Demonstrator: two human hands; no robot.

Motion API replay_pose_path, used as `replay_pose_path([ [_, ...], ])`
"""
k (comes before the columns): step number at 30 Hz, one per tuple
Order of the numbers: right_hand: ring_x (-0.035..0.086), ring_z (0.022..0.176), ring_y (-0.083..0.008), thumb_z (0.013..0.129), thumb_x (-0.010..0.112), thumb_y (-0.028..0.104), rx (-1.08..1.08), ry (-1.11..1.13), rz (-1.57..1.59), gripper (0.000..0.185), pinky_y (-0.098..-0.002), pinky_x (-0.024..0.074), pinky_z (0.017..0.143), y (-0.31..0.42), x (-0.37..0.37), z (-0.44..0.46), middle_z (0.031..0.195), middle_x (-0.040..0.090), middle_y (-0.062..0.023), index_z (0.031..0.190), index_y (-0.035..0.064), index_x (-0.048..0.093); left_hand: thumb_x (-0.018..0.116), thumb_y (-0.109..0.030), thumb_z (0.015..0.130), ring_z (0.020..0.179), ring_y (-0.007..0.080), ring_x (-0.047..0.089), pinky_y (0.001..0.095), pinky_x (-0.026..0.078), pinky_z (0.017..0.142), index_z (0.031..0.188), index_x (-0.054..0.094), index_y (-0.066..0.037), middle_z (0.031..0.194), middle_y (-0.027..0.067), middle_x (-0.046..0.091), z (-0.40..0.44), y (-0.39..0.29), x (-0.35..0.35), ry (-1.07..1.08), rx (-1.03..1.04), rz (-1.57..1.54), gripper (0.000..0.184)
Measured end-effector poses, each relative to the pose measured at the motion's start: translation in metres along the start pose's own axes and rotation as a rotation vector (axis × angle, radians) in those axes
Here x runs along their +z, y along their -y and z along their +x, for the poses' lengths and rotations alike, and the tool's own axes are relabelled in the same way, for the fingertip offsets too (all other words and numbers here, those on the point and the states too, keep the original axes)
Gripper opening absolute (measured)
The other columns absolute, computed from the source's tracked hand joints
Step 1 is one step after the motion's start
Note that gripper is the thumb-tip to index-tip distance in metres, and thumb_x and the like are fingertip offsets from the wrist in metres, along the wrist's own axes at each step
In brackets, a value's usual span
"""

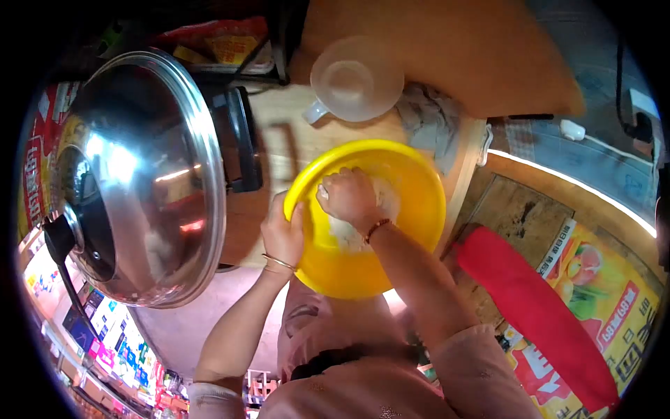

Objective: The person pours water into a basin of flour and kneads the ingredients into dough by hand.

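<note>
A yellow bowl stands at the table's front edge, with a pale floury mass inside it. My left hand grips the bowl's left rim, thumb on the inside and fingers around the outer wall. Inside the bowl, my right hand is closed in a fist over the pale mass, with a bit of white stuff at its fingers. The fist hides part of the mass, and what lies within it cannot be made out.
A large pot with a shiny lid stands at the left. Behind the bowl are a translucent jug and a grey cloth. A red rolled object lies on a printed box at the right.
</note>
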State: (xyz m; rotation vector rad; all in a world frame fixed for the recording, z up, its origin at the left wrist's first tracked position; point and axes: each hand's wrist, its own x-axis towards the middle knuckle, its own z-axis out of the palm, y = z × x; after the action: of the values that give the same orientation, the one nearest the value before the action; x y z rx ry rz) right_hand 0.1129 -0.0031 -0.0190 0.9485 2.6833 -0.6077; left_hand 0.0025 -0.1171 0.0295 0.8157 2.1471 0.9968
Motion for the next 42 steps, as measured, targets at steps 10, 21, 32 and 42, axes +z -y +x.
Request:
replay_pose_path([
  [10, 0.063, 0.075, -0.0278, 0.083, 0.050, 0.040, -0.017, 0.023, -0.027, 0.036, -0.0414, 0.0454, 0.071, 0.003, -0.029, -0.016, 0.078, 0.066, -0.0127, 0.080, 0.0083, 0.068, 0.061, -0.014, 0.082, 0.083, 0.0402, 0.060, 0.0438, 0.048, 0.068, 0.100, 0.056, -0.004, 0.085, 0.0224, 0.062, 0.001, 0.010, 0.007, -0.055, 0.076, 0.034, 0.021],
  [21, 0.059, 0.083, -0.0220, 0.072, 0.062, 0.040, -0.263, -0.273, -0.125, 0.033, -0.0427, 0.0370, 0.090, 0.006, -0.004, -0.134, 0.090, 0.064, -0.0078, 0.085, 0.0101, 0.065, 0.062, -0.013, 0.079, 0.083, 0.0413, 0.059, 0.0455, 0.048, 0.072, 0.101, 0.059, -0.005, 0.089, 0.0224, 0.062, 0.011, 0.011, 0.008, -0.102, 0.041, 0.009, 0.024],
  [32, 0.058, 0.074, -0.0224, 0.076, 0.055, 0.038, -0.059, -0.100, -0.096, 0.032, -0.0383, 0.0388, 0.074, 0.005, 0.004, -0.051, 0.073, 0.063, -0.0080, 0.070, 0.0082, 0.065, 0.055, -0.014, 0.086, 0.096, 0.0357, 0.058, 0.0386, 0.045, 0.083, 0.113, 0.052, 0.002, 0.104, 0.0215, 0.060, -0.045, 0.004, 0.005, -0.097, 0.092, -0.127, 0.031],
  [42, 0.060, 0.082, -0.0366, 0.080, 0.053, 0.050, 0.613, -0.337, 0.491, 0.052, -0.0429, 0.0463, 0.076, -0.027, -0.020, -0.010, 0.084, 0.063, -0.0225, 0.089, 0.0005, 0.063, 0.045, -0.020, 0.093, 0.109, 0.0306, 0.054, 0.0342, 0.041, 0.091, 0.125, 0.044, -0.001, 0.117, 0.0192, 0.055, -0.066, 0.019, 0.025, -0.297, -0.046, -0.203, 0.037],
])
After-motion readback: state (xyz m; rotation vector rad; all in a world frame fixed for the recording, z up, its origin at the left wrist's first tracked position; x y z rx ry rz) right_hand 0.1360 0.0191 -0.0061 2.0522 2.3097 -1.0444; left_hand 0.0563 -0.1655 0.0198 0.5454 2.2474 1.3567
